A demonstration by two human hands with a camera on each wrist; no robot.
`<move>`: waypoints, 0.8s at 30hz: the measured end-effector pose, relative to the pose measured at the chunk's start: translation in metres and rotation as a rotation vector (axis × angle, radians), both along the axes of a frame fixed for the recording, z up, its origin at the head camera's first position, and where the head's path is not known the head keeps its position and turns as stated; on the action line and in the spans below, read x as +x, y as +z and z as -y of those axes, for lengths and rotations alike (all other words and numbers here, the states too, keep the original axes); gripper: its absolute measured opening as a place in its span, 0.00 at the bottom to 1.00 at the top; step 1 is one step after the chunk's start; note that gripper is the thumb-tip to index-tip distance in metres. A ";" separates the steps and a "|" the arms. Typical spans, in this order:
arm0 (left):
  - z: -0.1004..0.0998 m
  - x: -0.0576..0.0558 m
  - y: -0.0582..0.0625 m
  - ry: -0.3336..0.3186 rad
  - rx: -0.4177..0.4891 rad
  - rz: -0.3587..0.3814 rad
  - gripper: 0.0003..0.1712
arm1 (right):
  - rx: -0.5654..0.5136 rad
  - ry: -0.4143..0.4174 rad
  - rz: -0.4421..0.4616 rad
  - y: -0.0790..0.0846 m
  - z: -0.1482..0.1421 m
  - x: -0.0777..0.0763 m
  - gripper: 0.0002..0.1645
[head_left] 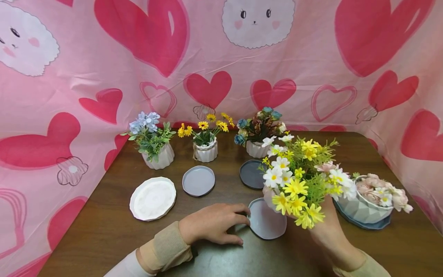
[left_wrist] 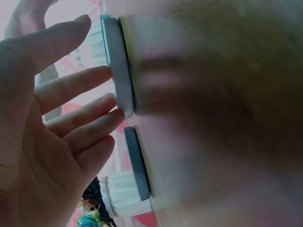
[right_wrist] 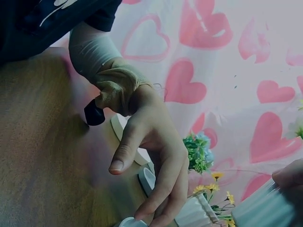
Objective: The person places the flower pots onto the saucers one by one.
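My right hand (head_left: 328, 227) holds a potted bunch of yellow and white daisies (head_left: 297, 188) above the table, just right of a pinkish-grey round tray (head_left: 266, 225). The blooms hide most of its pot and my fingers in the head view. In the right wrist view, the pale ribbed pot (right_wrist: 265, 208) shows with part of the right hand (right_wrist: 289, 174) against it. My left hand (head_left: 216, 223) is at the tray's left edge, fingers spread. Seen from the left wrist, the left hand's (left_wrist: 61, 113) fingertips touch the edge of the grey tray (left_wrist: 119, 71).
A white tray (head_left: 153, 198), a grey tray (head_left: 199, 181) and a dark tray (head_left: 252, 175) lie on the table (head_left: 110, 231). Behind stand pots with blue flowers (head_left: 157, 154), yellow daisies (head_left: 206, 150) and teal flowers (head_left: 257, 148). At right, a bowl of pink blooms (head_left: 367, 206) sits on a blue tray (head_left: 372, 225).
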State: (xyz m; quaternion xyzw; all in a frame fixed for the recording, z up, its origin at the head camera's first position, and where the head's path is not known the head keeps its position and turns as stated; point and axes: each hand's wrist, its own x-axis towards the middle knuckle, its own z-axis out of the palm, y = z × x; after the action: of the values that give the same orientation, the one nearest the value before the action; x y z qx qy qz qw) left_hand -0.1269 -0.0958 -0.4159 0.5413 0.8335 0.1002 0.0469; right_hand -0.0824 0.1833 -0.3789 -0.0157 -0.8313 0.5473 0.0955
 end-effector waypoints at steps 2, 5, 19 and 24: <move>0.000 0.000 0.001 0.003 -0.003 0.004 0.25 | -0.027 0.008 -0.002 -0.001 0.000 0.000 0.42; -0.001 0.000 0.001 0.003 -0.004 0.003 0.25 | -0.023 0.015 0.024 -0.002 -0.001 0.000 0.42; -0.001 0.000 0.001 0.002 -0.010 0.009 0.26 | -0.081 0.039 0.032 -0.004 0.004 0.003 0.39; -0.001 0.000 0.001 0.002 -0.008 0.016 0.26 | -0.097 0.057 0.049 -0.005 0.002 0.005 0.40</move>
State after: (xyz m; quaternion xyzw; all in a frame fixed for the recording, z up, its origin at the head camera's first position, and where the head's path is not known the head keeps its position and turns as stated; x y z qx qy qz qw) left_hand -0.1271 -0.0950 -0.4153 0.5396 0.8339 0.1012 0.0555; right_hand -0.0776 0.1809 -0.3837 -0.0102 -0.8061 0.5887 0.0585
